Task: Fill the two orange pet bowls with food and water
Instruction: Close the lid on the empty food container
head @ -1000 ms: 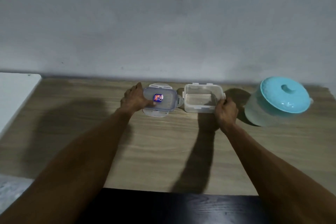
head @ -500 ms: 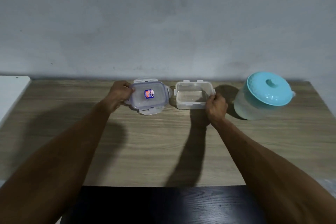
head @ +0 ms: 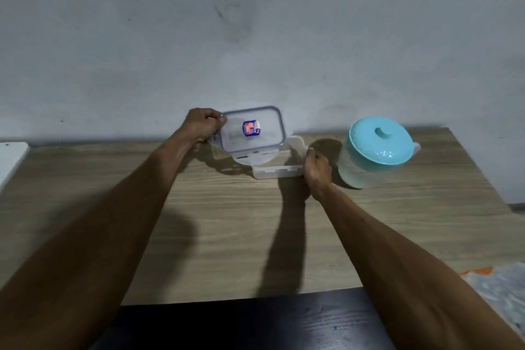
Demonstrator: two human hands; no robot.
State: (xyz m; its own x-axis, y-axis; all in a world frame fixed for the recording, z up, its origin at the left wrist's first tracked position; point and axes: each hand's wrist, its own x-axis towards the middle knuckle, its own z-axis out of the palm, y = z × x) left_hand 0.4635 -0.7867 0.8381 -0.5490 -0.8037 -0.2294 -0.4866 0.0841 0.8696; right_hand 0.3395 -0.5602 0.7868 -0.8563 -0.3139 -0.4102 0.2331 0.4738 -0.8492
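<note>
My left hand (head: 203,127) grips the left edge of a clear rectangular lid (head: 252,129) with a blue rim and a small blue-and-orange sticker. The lid is lifted off the table, tilted toward me, and overlaps the left part of the open clear plastic container (head: 279,170). My right hand (head: 316,170) holds the right end of that container, which rests on the wooden table (head: 227,230). The container looks nearly empty. A translucent water jug with a turquoise lid (head: 379,148) stands to the right of my right hand. No orange bowl is clearly in view.
A grey wall rises right behind the table. A white surface (head: 11,156) borders the far left. A dark panel (head: 241,321) runs along the near edge. A patterned cloth with an orange patch (head: 494,281) shows at the lower right.
My left hand has lifted the lid off the table and carried it right, over the container's left side. My right hand stays on the container's right end. The camera view has shifted.
</note>
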